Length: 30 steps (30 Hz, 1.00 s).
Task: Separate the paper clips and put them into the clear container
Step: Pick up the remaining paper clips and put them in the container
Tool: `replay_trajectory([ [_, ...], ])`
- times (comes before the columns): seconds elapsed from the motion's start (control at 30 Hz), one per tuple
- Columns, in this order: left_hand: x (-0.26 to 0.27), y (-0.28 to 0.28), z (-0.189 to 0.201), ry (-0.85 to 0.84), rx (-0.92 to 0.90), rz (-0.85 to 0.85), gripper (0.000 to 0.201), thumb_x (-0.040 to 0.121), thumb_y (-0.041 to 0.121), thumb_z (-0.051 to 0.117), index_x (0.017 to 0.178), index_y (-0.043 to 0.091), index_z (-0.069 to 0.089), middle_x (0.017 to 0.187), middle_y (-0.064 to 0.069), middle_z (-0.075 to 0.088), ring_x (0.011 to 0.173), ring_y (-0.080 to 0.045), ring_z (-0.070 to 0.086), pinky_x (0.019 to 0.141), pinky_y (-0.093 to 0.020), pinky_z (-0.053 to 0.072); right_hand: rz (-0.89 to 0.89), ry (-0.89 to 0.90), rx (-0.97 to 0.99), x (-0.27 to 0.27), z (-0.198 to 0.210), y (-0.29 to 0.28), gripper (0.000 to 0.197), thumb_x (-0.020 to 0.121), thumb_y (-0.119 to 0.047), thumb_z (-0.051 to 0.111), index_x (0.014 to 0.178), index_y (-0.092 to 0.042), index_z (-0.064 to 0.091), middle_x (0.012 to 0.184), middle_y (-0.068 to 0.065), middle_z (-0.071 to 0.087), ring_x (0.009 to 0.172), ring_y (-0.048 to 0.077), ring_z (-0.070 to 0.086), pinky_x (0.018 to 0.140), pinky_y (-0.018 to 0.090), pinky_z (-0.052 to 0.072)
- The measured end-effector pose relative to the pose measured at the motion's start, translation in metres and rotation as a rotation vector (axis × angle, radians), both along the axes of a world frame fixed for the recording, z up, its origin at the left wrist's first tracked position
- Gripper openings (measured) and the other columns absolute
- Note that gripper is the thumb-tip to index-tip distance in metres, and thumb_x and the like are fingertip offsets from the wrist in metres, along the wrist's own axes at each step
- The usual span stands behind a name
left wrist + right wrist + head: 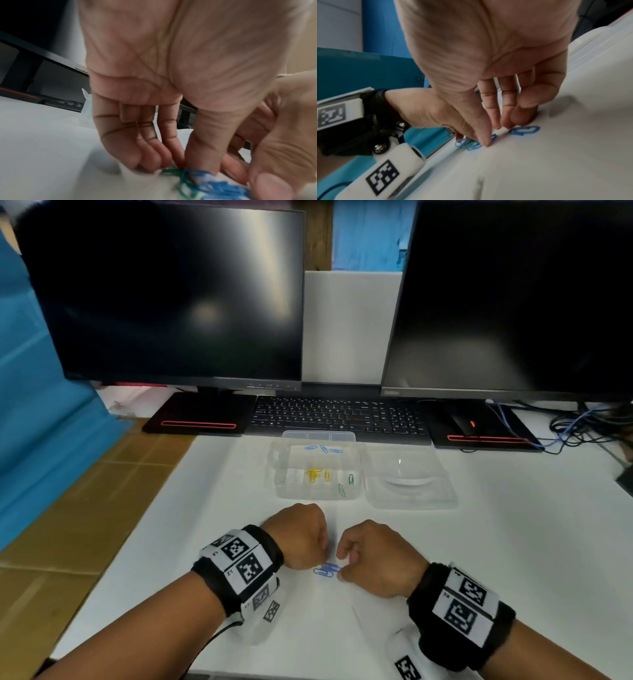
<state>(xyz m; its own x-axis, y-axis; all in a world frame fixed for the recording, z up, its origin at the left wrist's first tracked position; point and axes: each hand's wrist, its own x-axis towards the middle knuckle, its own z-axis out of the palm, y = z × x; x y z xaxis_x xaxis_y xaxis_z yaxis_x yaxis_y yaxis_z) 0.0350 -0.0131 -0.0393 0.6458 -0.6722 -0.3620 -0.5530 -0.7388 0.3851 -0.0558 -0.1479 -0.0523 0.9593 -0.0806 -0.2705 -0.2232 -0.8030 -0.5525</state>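
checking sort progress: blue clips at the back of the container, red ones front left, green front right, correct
Not quite. The front-left clips are yellow, not red, as the head view shows. The blue clips are at the back of the container and the green clips front right.

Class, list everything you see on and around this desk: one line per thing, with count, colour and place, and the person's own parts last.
Monitors: two, black, screens dark, at the back.
Keyboard: one, black, between the monitor stands.
Mouse: one, black with a red mark, on the right stand.
Cables: several, black and blue, far right.
Clear container: one, open, mid-table; holds blue, yellow and green clips apart.
Lid: one, clear, right of the container.
Linked paper clips: a cluster, mostly blue, some green, on the white table.
Left hand: pinching the cluster.
Right hand: pinching the cluster.
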Motion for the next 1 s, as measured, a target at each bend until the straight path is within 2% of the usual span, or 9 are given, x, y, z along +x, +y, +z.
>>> replay_trajectory([
  [0.1, 0.000, -0.001, -0.002, -0.072, -0.005, 0.008, 0.020, 0.070, 0.024, 0.057, 0.068, 0.009, 0.070, 0.073, -0.005, 0.073, 0.073, -0.021, 0.068, 0.069, -0.035, 0.058, 0.047, 0.016, -0.080, 0.004, 0.005, 0.003, 0.018, 0.072, -0.025, 0.073, 0.065, -0.030, 0.057, 0.081, -0.008, 0.064, 0.081, 0.016, 0.063, 0.065, 0.023, 0.043],
  [0.2, 0.003, -0.001, 0.001, -0.085, -0.064, 0.056, 0.017, 0.073, 0.024, 0.060, 0.070, 0.014, 0.072, 0.077, -0.001, 0.074, 0.074, -0.018, 0.067, 0.070, -0.031, 0.057, 0.067, 0.057, -0.104, 0.006, 0.008, 0.004, 0.019, 0.075, -0.023, 0.072, 0.062, -0.026, 0.059, 0.089, -0.002, 0.073, 0.086, 0.020, 0.068, 0.070, 0.025, 0.049],
  [0.33, 0.018, -0.010, 0.014, 0.038, -0.352, 0.213, 0.014, 0.079, 0.017, 0.062, 0.073, 0.015, 0.075, 0.072, 0.008, 0.071, 0.069, -0.006, 0.064, 0.064, -0.020, 0.050, 0.053, 0.033, -0.085, 0.006, 0.006, 0.003, 0.009, 0.077, -0.019, 0.062, 0.071, -0.025, 0.062, 0.092, 0.000, 0.073, 0.086, 0.021, 0.068, 0.075, 0.027, 0.053],
  [0.47, 0.039, -0.035, 0.026, 0.205, -0.692, 0.493, 0.015, 0.082, 0.008, 0.063, 0.071, 0.010, 0.073, 0.075, -0.008, 0.074, 0.061, -0.012, 0.067, 0.063, -0.028, 0.055, -0.055, -0.016, 0.010, 0.005, 0.011, -0.004, 0.011, 0.075, -0.018, 0.057, 0.070, -0.017, 0.066, 0.076, 0.000, 0.073, 0.074, 0.019, 0.069, 0.068, 0.025, 0.053],
  [0.6, 0.049, -0.058, 0.031, 0.254, -0.816, 0.608, 0.011, 0.082, 0.006, 0.064, 0.077, 0.006, 0.073, 0.079, -0.009, 0.074, 0.064, -0.015, 0.068, 0.070, -0.031, 0.058, -0.148, -0.099, 0.100, -0.002, 0.015, -0.012, 0.011, 0.073, -0.020, 0.062, 0.063, -0.019, 0.065, 0.059, -0.007, 0.064, 0.060, 0.011, 0.061, 0.062, 0.026, 0.052],
  [0.7, 0.055, -0.063, 0.022, 0.245, -0.760, 0.606, 0.014, 0.085, 0.010, 0.061, 0.082, 0.008, 0.075, 0.086, -0.004, 0.075, 0.068, -0.013, 0.070, 0.070, -0.029, 0.059, -0.173, -0.141, 0.153, -0.009, 0.018, -0.017, 0.019, 0.075, -0.018, 0.065, 0.058, -0.024, 0.061, 0.061, -0.008, 0.063, 0.055, 0.003, 0.055, 0.057, 0.015, 0.045],
  [0.77, 0.053, -0.058, 0.018, 0.186, -0.745, 0.598, 0.016, 0.087, 0.013, 0.060, 0.082, 0.012, 0.074, 0.089, 0.001, 0.073, 0.065, -0.011, 0.070, 0.061, -0.023, 0.057, -0.198, -0.170, 0.202, -0.011, 0.022, -0.022, 0.020, 0.075, -0.016, 0.066, 0.057, -0.023, 0.062, 0.065, -0.005, 0.067, 0.052, 0.001, 0.054, 0.054, 0.011, 0.043],
  [0.87, 0.037, -0.045, 0.023, 0.273, -0.797, 0.565, 0.015, 0.089, 0.012, 0.058, 0.085, 0.012, 0.073, 0.083, 0.001, 0.071, 0.055, -0.007, 0.063, 0.049, -0.016, 0.048, -0.280, -0.196, 0.354, -0.010, 0.028, -0.028, 0.017, 0.077, -0.011, 0.067, 0.061, -0.017, 0.064, 0.061, -0.004, 0.063, 0.054, 0.006, 0.056, 0.051, 0.016, 0.044],
  [1.0, 0.000, -0.019, 0.027, 0.488, -0.799, 0.415, 0.011, 0.083, 0.018, 0.070, 0.091, 0.011, 0.074, 0.084, -0.006, 0.074, 0.065, -0.011, 0.065, 0.057, -0.019, 0.052, -0.322, -0.146, 0.646, -0.010, 0.037, -0.028, 0.010, 0.082, -0.004, 0.066, 0.072, -0.006, 0.066, 0.063, 0.004, 0.060, 0.055, 0.011, 0.060, 0.046, 0.023, 0.045],
])
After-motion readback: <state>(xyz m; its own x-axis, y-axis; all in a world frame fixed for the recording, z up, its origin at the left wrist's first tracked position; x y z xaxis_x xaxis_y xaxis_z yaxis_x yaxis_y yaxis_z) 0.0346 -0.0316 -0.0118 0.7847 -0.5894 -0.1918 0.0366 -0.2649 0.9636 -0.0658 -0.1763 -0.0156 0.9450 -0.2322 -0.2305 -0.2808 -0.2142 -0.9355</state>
